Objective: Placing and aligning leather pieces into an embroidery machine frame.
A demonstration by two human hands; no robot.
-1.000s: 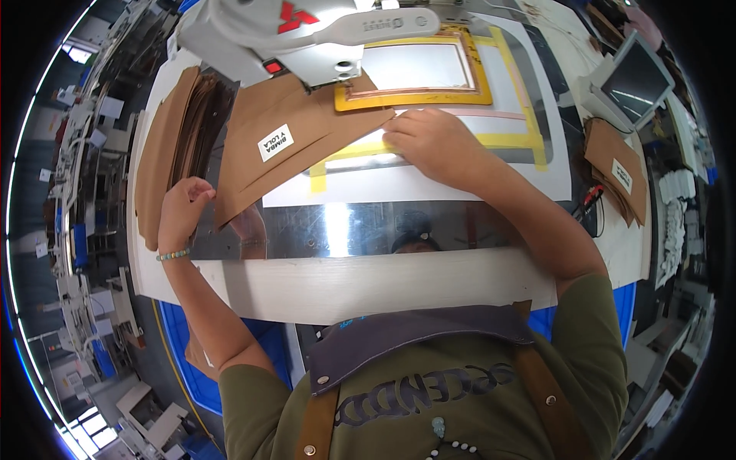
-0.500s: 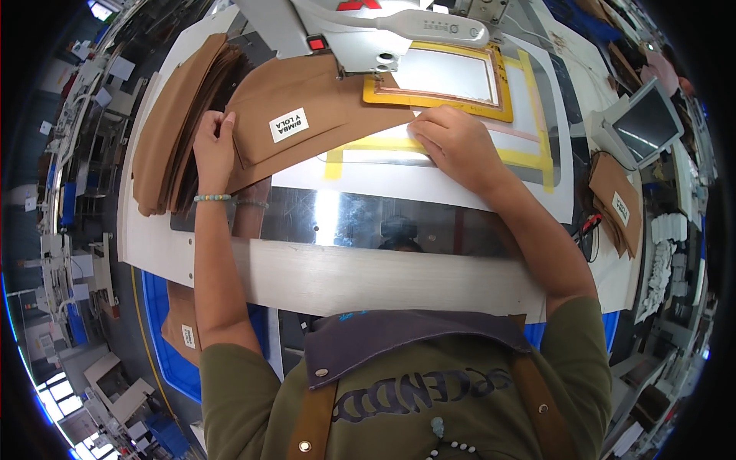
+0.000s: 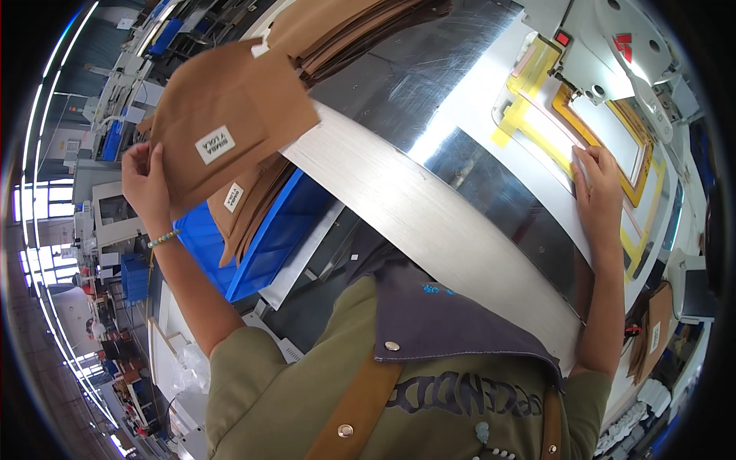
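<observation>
At the left, a brown fabric panel [image 3: 253, 115] with a rounded end and a sewn white label hangs in the air, pinched at its edge by my left hand [image 3: 146, 182]. Below it stands a blue bin [image 3: 268, 238] holding a pile of similar labelled brown panels [image 3: 257, 195]. Far to the right, my right hand [image 3: 599, 180] is at the near edge of a yellow frame [image 3: 569, 115], its fingers curled against that edge. Under the frame lies a white template sheet [image 3: 479, 115] marked with yellow tape. The fingertips of my right hand are partly hidden.
A white sewing machine head [image 3: 602, 46] stands over the frame. A stack of brown panels [image 3: 360, 31] lies at the table's far left. The pale table edge [image 3: 414, 207] runs between me and the shiny metal plate [image 3: 460, 165]. More labelled panels [image 3: 653, 330] lie at the right.
My view has swung left. My left hand has carried the labelled panel off the template to above the blue bin. My right hand has let go of the panel and stays by the frame.
</observation>
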